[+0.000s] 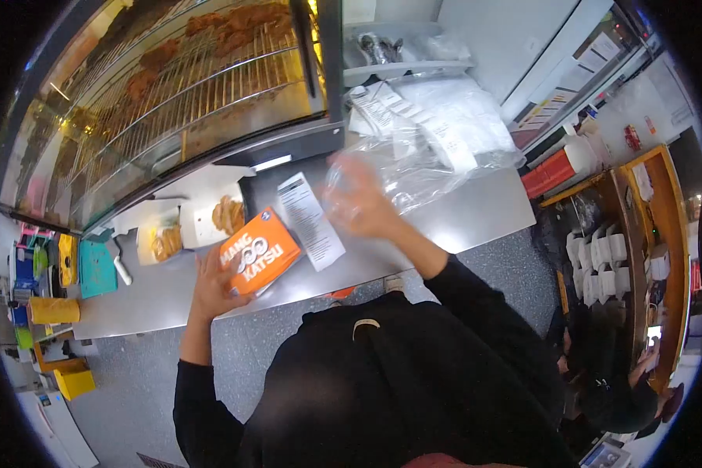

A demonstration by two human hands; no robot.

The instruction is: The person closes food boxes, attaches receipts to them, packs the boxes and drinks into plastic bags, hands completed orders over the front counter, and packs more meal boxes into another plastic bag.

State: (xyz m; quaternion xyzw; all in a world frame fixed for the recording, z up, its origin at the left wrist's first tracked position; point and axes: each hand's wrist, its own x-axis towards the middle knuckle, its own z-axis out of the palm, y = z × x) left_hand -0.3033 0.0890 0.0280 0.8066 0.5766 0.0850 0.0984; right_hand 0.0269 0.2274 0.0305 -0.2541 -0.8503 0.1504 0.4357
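Observation:
My left hand point(217, 287) grips the near left side of an orange takeaway box point(264, 253) with white lettering, its fingers round the edge. The box is by the front edge of the steel counter. My right hand point(359, 195), blurred by motion, is at the near left end of a clear plastic bag point(421, 183); thin film shows about its fingers, which look closed on it. A long printed receipt point(310, 221) lies on the counter between the box and my right hand.
Behind the box sits an open carton point(205, 227) with fried food. A glass-fronted warming cabinet point(187, 101) with wire racks stands at the back left. White plastic bags point(464, 109) and more receipts point(413, 117) lie at the back. Another person point(612, 390) is at lower right.

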